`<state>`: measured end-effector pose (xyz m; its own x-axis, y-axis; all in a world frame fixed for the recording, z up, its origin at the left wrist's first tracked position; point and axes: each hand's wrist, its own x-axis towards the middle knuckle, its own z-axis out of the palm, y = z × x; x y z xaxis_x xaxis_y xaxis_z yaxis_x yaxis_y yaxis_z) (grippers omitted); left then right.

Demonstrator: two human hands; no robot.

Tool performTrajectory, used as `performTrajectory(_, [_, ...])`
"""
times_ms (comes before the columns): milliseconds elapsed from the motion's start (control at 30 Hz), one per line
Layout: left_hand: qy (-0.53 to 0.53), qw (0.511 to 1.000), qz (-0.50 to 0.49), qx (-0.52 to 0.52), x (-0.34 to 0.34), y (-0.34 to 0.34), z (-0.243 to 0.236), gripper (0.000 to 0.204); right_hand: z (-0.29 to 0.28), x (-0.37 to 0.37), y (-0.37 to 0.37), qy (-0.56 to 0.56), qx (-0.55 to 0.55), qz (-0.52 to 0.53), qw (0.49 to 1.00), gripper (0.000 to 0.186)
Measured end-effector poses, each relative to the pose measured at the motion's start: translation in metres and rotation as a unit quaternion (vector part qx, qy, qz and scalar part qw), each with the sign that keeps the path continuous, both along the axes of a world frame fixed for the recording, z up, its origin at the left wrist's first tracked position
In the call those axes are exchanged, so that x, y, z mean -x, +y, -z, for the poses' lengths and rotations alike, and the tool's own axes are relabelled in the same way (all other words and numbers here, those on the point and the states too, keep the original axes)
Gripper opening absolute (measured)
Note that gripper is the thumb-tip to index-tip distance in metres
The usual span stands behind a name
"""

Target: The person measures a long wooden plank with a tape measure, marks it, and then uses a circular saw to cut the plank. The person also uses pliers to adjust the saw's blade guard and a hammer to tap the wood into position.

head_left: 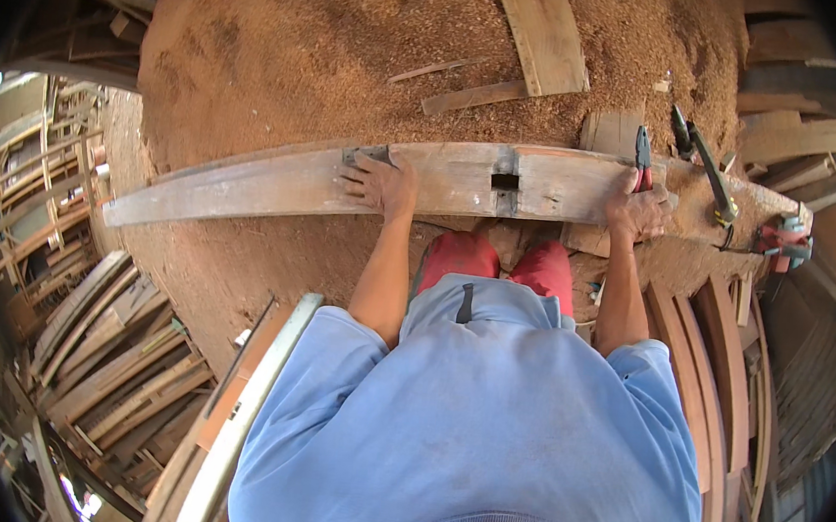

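Note:
A long, slightly curved wooden beam [276, 179] lies crosswise in front of my legs, with a dark rectangular hole [505, 182] cut through its middle. My left hand [381, 182] rests on the beam left of the hole, fingers spread to the left and thumb toward the far edge. Toward the beam's right end, my right hand [638, 209] lies on the wood with nearly flat fingers pointing right. Red-handled pliers [642, 153] sit at its thumb, crossing the far edge; whether the hand touches them is unclear.
Right of the beam lie a hammer [712, 173], a dark tool [682, 133] and a red-and-blue clamp or vise [786, 239]. Sawdust [287, 51] covers the ground beyond, where a plank [543, 28] lies. Curved timbers [700, 385] stand at my right; stacked wood [130, 365] fills the left.

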<state>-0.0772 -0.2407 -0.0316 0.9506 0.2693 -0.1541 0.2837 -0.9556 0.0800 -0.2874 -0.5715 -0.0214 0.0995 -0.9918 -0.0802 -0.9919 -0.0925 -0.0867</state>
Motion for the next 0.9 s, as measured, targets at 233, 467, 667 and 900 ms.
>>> performTrajectory(233, [-0.023,1.0,0.014,0.013,-0.002,-0.004,-0.006,0.083,0.009,0.006,-0.003,0.016,-0.008,0.006,1.0,0.075])
performTrajectory(467, [-0.024,0.999,-0.016,0.026,-0.003,-0.003,-0.003,0.084,0.002,0.009,-0.013,0.03,-0.025,-0.043,0.998,0.08])
performTrajectory(667, [-0.003,0.999,-0.029,0.029,0.0,-0.005,-0.014,0.08,0.002,-0.003,-0.041,-0.009,-0.047,0.02,0.999,0.089])
performTrajectory(900, [-0.034,0.999,-0.026,0.025,-0.008,-0.002,-0.001,0.081,0.014,-0.024,-0.022,0.017,-0.047,0.025,0.998,0.083])
